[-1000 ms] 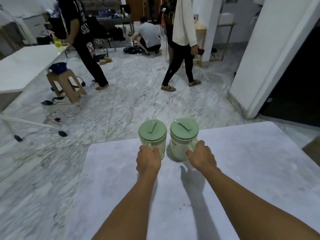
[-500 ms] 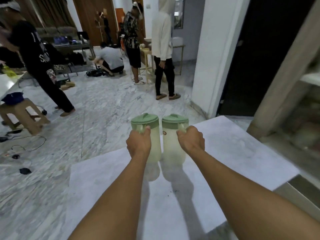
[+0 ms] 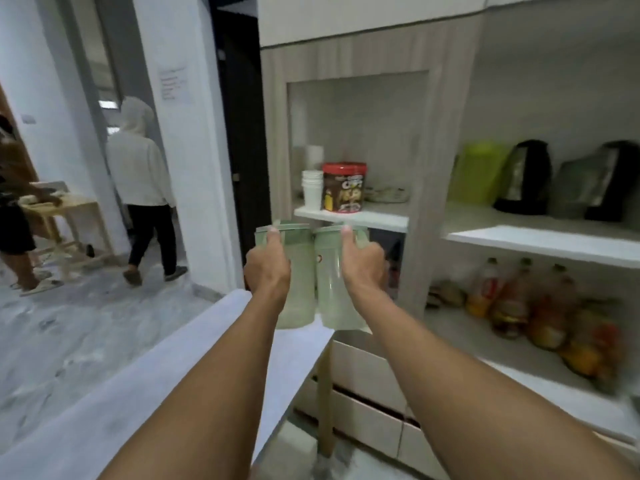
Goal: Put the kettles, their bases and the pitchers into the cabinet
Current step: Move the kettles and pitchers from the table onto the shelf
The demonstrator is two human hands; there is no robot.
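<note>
Cabinet [image 3: 446, 188], open-fronted, fills the view ahead of and to the right of our two grips. Its narrow bay sits directly beyond the hands; the wide shelf runs off to the right of them.

Table [image 3: 145, 386], pale top, lies below and left of the grips; its far corner ends under the carried pitchers.

Two kettles [image 3: 526, 178], dark, already stand on the wide shelf, up and well right of the right hand, the second kettle [image 3: 613, 183] further right. Both blurred.

Left pitcher [image 3: 298, 271], pale green with green lid, upright, held by our left hand [image 3: 268, 268], fist wrapped round its handle, thumb up at the lid rim. Right pitcher [image 3: 332, 275], same kind, upright, just beside the first, held by our right hand [image 3: 363, 268] in the same closed wrap. Both pitchers are off the table, in front of the narrow bay, just under its shelf edge.

Chocolate tub [image 3: 344, 187] and stacked white cups [image 3: 312, 190] stand on that shelf, directly above the grips.
</note>
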